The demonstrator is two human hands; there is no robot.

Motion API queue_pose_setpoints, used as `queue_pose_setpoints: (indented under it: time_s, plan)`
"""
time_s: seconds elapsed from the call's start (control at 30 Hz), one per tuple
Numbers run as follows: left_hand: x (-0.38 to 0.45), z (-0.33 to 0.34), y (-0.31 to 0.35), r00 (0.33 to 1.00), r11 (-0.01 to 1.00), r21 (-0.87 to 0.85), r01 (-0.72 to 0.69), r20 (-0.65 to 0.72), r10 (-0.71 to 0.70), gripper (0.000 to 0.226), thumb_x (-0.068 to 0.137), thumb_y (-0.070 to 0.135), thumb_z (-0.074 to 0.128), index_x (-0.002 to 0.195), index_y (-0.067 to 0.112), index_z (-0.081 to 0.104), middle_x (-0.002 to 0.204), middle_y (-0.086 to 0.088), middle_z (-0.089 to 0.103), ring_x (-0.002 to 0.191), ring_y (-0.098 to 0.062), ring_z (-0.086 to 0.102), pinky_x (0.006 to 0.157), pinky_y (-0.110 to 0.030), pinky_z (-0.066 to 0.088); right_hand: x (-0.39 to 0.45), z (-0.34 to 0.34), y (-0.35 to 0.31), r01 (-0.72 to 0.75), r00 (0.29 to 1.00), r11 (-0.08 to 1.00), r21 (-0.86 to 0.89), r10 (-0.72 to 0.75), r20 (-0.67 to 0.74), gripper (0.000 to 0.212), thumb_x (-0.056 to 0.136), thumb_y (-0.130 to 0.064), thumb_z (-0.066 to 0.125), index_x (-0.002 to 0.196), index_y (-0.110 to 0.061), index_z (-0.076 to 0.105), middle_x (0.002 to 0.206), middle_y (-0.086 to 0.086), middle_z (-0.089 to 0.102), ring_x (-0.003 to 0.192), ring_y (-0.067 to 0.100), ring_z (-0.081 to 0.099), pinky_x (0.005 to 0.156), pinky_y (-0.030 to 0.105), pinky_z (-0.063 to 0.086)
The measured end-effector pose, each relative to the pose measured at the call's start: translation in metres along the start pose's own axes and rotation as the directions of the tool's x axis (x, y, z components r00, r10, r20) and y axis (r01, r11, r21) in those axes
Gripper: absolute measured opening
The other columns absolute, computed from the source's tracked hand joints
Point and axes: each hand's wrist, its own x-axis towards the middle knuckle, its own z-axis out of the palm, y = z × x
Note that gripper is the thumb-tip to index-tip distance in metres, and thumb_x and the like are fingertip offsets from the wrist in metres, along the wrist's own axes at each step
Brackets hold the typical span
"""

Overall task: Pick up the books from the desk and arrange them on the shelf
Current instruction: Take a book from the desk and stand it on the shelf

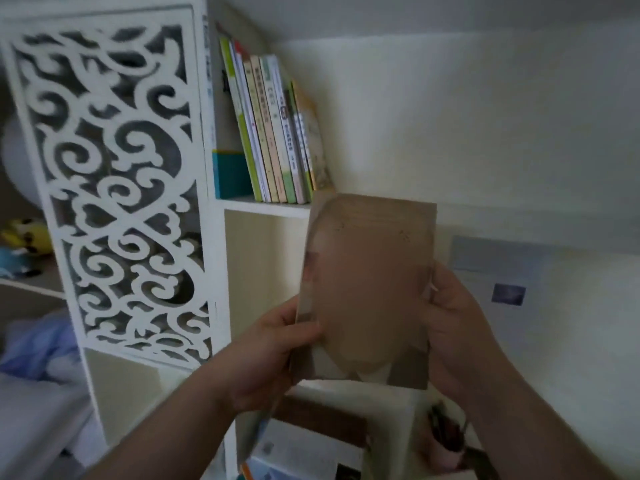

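Observation:
I hold a tan-brown book (370,282) upright in front of me, cover facing the camera. My left hand (266,351) grips its lower left edge with the thumb on the cover. My right hand (450,327) holds its right edge. Just above and left of the book is the white shelf board (263,206), where several thin books (273,133) lean to the left against a teal box (231,174). The held book's top edge sits a little below and right of that row.
A white carved lattice panel (117,188) forms the shelf's left side. A cream wall (485,133) fills the right. Below are a lower shelf with more books (263,472) and a pen holder (446,441). Plush toys (27,237) lie at far left.

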Motion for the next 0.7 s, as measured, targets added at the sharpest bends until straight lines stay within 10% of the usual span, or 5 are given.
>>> queue_pose_setpoints:
  time_s: [0.17,0.3,0.43,0.57,0.7]
  plan:
    - [0.032,0.028,0.085,0.948,0.923,0.267,-0.278,-0.082,0.309,0.037,0.102,0.010,0.058,0.135,0.027,0.063,0.124,-0.003,0.076,0.113,-0.029,0.074,0.090,-0.051,0.062,0.066,0.030,-0.064,0.248,0.965,0.939,-0.238,-0.262,-0.027,0.047,0.097,-0.006,0.072,0.139,-0.025,0.062,0.121,-0.004,0.076,0.110,0.021,0.074,0.084,0.036,0.062]
    - [0.084,0.040,0.137,0.782,0.704,0.557,-0.441,-0.147,0.605,0.022,0.104,0.021,0.061,0.120,0.036,0.066,0.109,0.010,0.077,0.100,-0.014,0.076,0.091,-0.044,0.063,0.107,0.070,-0.105,0.438,0.800,0.568,-0.697,-0.599,0.014,0.078,0.087,-0.040,0.079,0.154,-0.036,0.039,0.140,-0.021,0.043,0.119,-0.003,0.051,0.096,0.015,0.042]
    - [0.132,0.034,0.138,0.697,0.454,0.828,-0.328,-0.113,0.708,0.018,0.104,0.015,0.054,0.120,0.020,0.058,0.099,0.005,0.068,0.091,-0.008,0.066,0.082,-0.037,0.058,0.140,0.126,-0.107,0.355,0.918,0.658,-0.664,-0.378,0.116,0.011,0.101,-0.030,0.064,0.097,-0.037,0.056,0.087,-0.031,0.059,0.081,-0.007,0.059,0.070,0.020,0.044]
    - [0.133,0.011,0.125,0.881,0.561,0.763,-0.320,0.023,0.472,0.038,0.090,0.010,0.071,0.125,0.025,0.066,0.105,0.006,0.074,0.095,-0.009,0.071,0.085,-0.037,0.063,0.167,0.127,-0.085,0.264,0.959,0.525,-0.809,-0.234,0.161,0.052,0.107,-0.020,0.043,0.157,-0.033,0.039,0.132,-0.002,0.063,0.107,0.019,0.062,0.086,0.025,0.043]
    - [0.128,-0.036,0.129,0.791,0.243,0.939,-0.242,0.046,0.610,0.019,0.096,0.016,0.065,0.105,0.027,0.078,0.096,0.011,0.075,0.089,-0.006,0.067,0.088,-0.033,0.060,0.185,0.126,-0.058,0.376,0.919,0.457,-0.806,-0.296,0.261,0.056,0.106,-0.012,0.041,0.157,-0.034,0.039,0.132,0.000,0.066,0.101,0.013,0.060,0.081,0.021,0.047]
